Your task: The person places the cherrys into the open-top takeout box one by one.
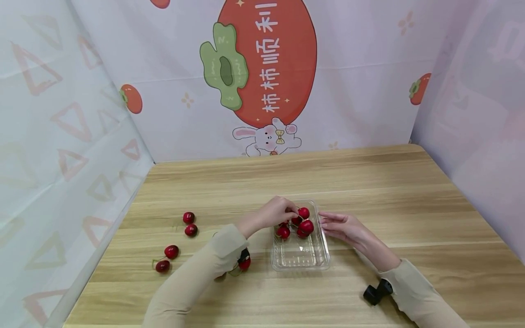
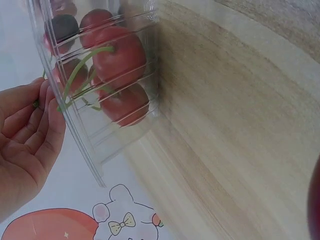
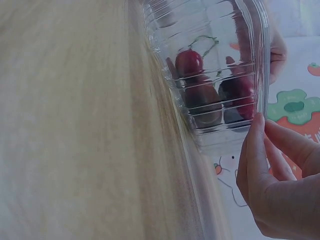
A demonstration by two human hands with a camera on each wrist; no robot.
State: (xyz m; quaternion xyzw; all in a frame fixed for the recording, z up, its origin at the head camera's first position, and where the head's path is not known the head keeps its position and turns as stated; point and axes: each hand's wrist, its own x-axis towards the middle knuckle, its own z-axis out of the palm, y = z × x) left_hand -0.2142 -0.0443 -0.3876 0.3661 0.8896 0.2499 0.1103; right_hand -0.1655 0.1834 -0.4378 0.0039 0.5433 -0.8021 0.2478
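A clear plastic box [image 1: 301, 259] stands on the table with several red cherries [image 1: 306, 226] at its far end; their green stems [image 2: 75, 75] show through the wall in the left wrist view. Over the box's far left part, my left hand [image 1: 280, 212] pinches a green cherry stem between thumb and fingers, the stem's end showing at the fingers in the left wrist view. On the opposite side, my right hand [image 1: 344, 228] touches the box's right rim with its fingertips [image 3: 258, 120], the fingers mostly straight.
Left on the wooden table [image 1: 369, 182] lie two pairs of cherries, one farther back [image 1: 190, 230] and one closer [image 1: 162, 266]. More cherries [image 1: 244, 263] lie partly hidden under the left forearm. A patterned cloth [image 1: 348, 91] hangs behind the table.
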